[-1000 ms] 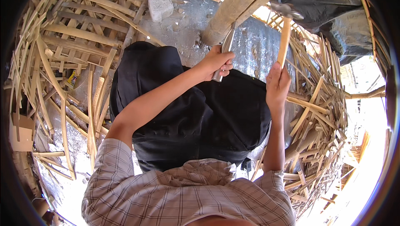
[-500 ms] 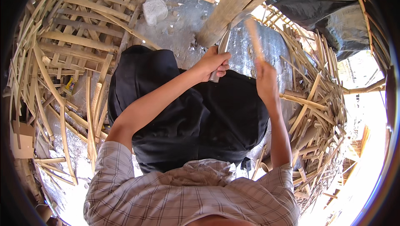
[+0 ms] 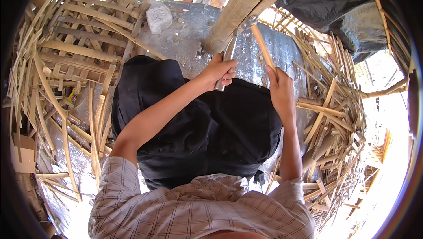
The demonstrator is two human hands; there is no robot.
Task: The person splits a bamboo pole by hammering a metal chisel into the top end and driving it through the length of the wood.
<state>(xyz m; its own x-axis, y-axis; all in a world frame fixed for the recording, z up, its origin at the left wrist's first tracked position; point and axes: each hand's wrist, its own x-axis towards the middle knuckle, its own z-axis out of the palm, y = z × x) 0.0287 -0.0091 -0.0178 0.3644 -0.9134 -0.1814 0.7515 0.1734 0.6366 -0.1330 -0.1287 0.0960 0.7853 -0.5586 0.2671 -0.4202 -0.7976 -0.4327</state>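
Observation:
My left hand (image 3: 218, 72) is closed around a long shiny metal piece (image 3: 229, 50), which slants up and away over my lap. Its far end reaches the side of a thick wooden post (image 3: 241, 7); I cannot tell exactly what kind of tool it is. In my right hand (image 3: 282, 91) is a hammer (image 3: 263, 48), its light wooden handle gripped near the lower end. The metal hammer head is up at the post's edge, close beside the far end of the metal piece. Whether the two touch is unclear.
Black trousers (image 3: 189, 124) cover my folded legs. A grey sheet (image 3: 189, 23) lies ahead, with a pale stone block (image 3: 158, 17) on it. Woven bamboo lattice (image 3: 83, 49) stands at the left, loose bamboo strips (image 3: 335, 137) pile at the right, and black plastic (image 3: 335, 1) hangs at the far right.
The hammer, blurred and more upright before, now tilts left with its head in sharp view at the post. My left hand and the metal piece appear slightly lower and further left.

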